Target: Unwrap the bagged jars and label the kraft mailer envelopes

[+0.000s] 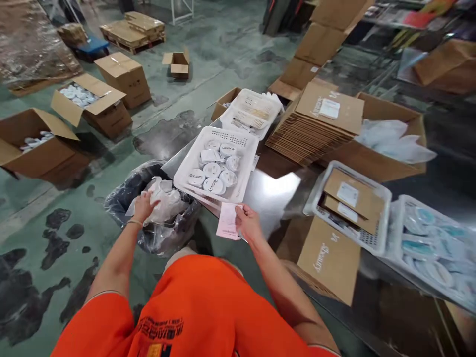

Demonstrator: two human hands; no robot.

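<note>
A pink paper slip (226,222) is pinched between the thumb and fingers of my right hand (250,224), near the table's front edge. Over a bin lined with clear plastic (163,243), my left hand (145,206) has its thumb and fingers apart. Crumpled white plastic bags (169,201) fill the bin's top, just under and beside that hand; whether the fingers touch them I cannot tell. Beyond the slip, a white perforated basket (241,183) holds several round white packs with dark lettering.
Behind that basket stands another white basket (226,119). Flat cardboard cartons (312,134) are stacked on the table, beside a box of plastic bags (394,171). Right of me are a basket with brown cartons (385,198) and one with teal-and-white packs (405,201). Open boxes (55,161) stand on the floor at left.
</note>
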